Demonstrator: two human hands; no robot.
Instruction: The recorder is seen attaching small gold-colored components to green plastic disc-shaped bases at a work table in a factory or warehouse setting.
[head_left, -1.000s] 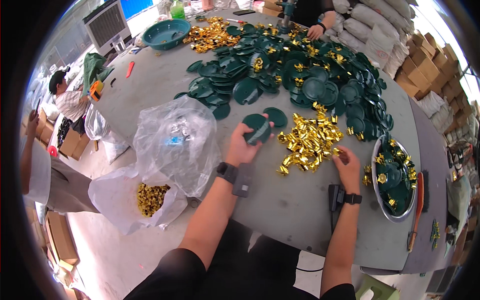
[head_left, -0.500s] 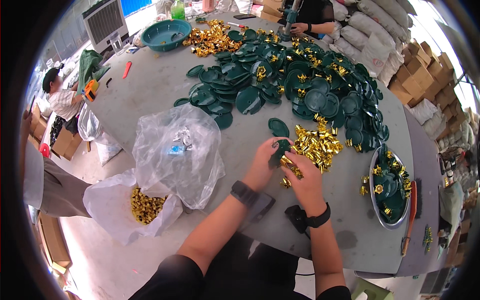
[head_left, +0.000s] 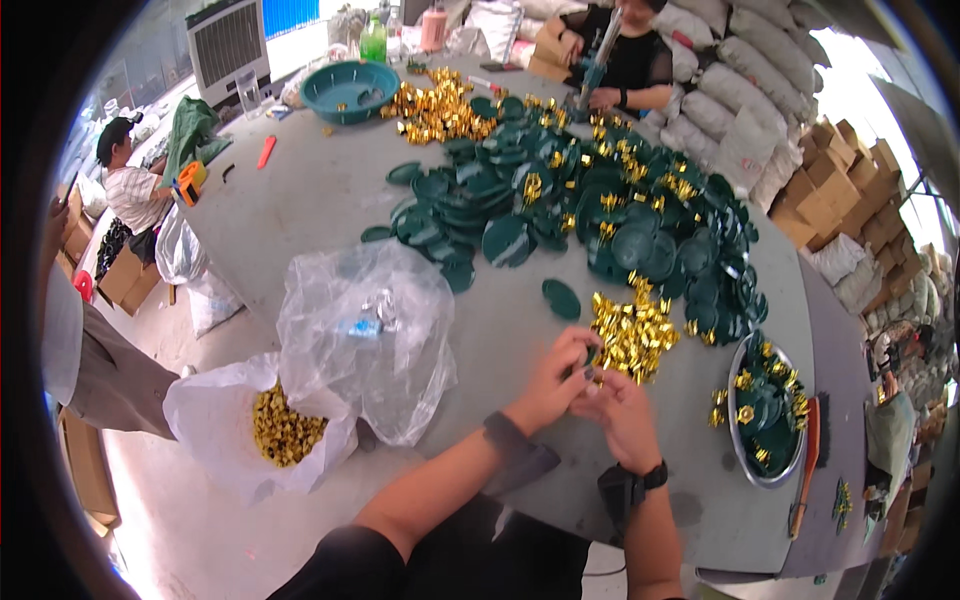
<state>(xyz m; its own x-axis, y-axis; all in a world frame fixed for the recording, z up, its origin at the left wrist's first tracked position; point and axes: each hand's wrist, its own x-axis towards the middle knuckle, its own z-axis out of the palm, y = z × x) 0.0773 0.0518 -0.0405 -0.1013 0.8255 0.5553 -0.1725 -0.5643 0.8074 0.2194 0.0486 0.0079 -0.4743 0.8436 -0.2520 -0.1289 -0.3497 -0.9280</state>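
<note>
Place: workshop | stacked sacks (head_left: 757, 72) | cardboard boxes (head_left: 835, 165) | worktable (head_left: 280, 190) heaped with green discs (head_left: 632, 243) and gold pieces (head_left: 632, 335)

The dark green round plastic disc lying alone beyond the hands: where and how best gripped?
Likely by the left rim, from the left: the disc looks flat and thin, with grey tabletop open there and small shiny gold pieces piled opposite.

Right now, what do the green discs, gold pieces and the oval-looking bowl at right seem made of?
Green discs: likely moulded plastic, smooth semi-gloss; even colour, soft pale highlights.
Gold pieces: shiny, with sharp bright glints; thin metal or metal-coated plastic, can't tell which.
Bowl: probably polished metal; its silvery rim catches the light.
</note>
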